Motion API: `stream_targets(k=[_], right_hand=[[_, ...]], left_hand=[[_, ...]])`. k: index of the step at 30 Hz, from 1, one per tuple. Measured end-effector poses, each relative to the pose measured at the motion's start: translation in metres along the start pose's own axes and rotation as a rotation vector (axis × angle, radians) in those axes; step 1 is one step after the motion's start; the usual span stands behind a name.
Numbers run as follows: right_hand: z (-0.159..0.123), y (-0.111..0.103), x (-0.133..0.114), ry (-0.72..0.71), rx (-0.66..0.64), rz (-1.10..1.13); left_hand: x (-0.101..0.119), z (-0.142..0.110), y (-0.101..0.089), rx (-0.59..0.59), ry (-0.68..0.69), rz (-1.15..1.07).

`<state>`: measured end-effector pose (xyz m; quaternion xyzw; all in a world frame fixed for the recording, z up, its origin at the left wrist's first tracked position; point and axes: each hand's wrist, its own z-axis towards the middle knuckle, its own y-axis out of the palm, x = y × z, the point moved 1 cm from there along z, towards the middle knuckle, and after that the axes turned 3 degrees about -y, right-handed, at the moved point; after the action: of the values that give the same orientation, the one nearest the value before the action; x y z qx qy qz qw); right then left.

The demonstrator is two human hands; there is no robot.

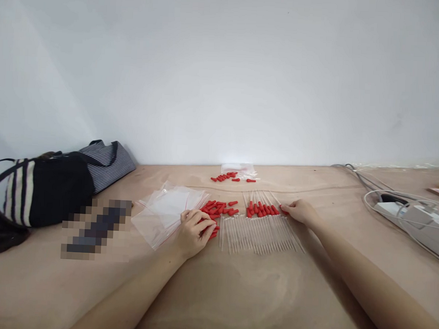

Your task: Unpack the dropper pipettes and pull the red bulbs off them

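Red rubber dropper bulbs (212, 207) lie in a loose pile by my left hand (195, 232). The fingertips of that hand are pinched together at the pile's near edge; red shows right beside them, but what they hold is hidden. To the right, a row of thin clear glass tubes (260, 235) lies side by side. Beyond these is a row of droppers with red bulbs fitted (263, 209), their tubes pointing away from me. At this row's right end, my right hand (301, 211) is closed, thumb and fingers pinching a red bulb (284, 208).
Clear zip bags (173, 206) are spread left of the pile. Against the wall lie more red bulbs (224, 176) and a small clear bag (237, 169). A black and striped bag (64, 186) sits at left; a white power strip (415, 219) with cables is at right.
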<state>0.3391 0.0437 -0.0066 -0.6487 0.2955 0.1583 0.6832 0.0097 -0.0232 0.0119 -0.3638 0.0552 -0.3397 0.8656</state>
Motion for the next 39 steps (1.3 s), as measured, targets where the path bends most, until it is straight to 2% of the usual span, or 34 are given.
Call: stream_targets(k=[6, 10, 13, 16, 19, 21, 24, 26, 27, 29, 31, 34, 39], right_hand=[[-0.006, -0.004, -0.014, 0.007, 0.002, 0.174], [-0.034, 0.007, -0.042, -0.088, -0.102, 0.421], [-0.060, 0.025, -0.065, -0.146, -0.202, 0.551], [-0.079, 0.042, -0.080, -0.186, -0.258, 0.620], [-0.086, 0.050, -0.085, -0.287, -0.220, 0.630], [-0.087, 0.051, -0.085, -0.358, -0.183, 0.615], [-0.089, 0.045, -0.079, -0.426, -0.140, 0.554], [-0.093, 0.037, -0.071, -0.575, 0.065, 0.362], [-0.095, 0.034, -0.068, -0.685, 0.216, 0.222], [-0.102, 0.029, -0.063, -0.930, 0.509, -0.069], [-0.107, 0.030, -0.061, -1.113, 0.653, -0.247], [-0.109, 0.036, -0.065, -1.207, 0.692, -0.319], [-0.108, 0.051, -0.068, -1.197, 0.654, -0.320]], left_hand=[[0.003, 0.002, 0.002, 0.014, 0.035, -0.108], [0.026, 0.012, 0.011, -0.024, -0.035, -0.318], [0.049, 0.023, 0.024, -0.111, -0.231, -0.483], [0.064, 0.029, 0.040, -0.209, -0.505, -0.714], [0.069, 0.030, 0.054, -0.227, -0.740, -0.950], [0.067, 0.029, 0.059, -0.211, -0.780, -0.996], [0.059, 0.028, 0.056, -0.183, -0.756, -0.965], [0.051, 0.026, 0.047, -0.146, -0.694, -0.890], [0.046, 0.024, 0.042, -0.119, -0.618, -0.809], [0.039, 0.020, 0.032, -0.068, -0.383, -0.588], [0.036, 0.014, 0.025, -0.030, -0.125, -0.382], [0.037, 0.006, 0.024, 0.000, 0.100, -0.267], [0.044, 0.006, 0.031, 0.015, 0.220, -0.269]])
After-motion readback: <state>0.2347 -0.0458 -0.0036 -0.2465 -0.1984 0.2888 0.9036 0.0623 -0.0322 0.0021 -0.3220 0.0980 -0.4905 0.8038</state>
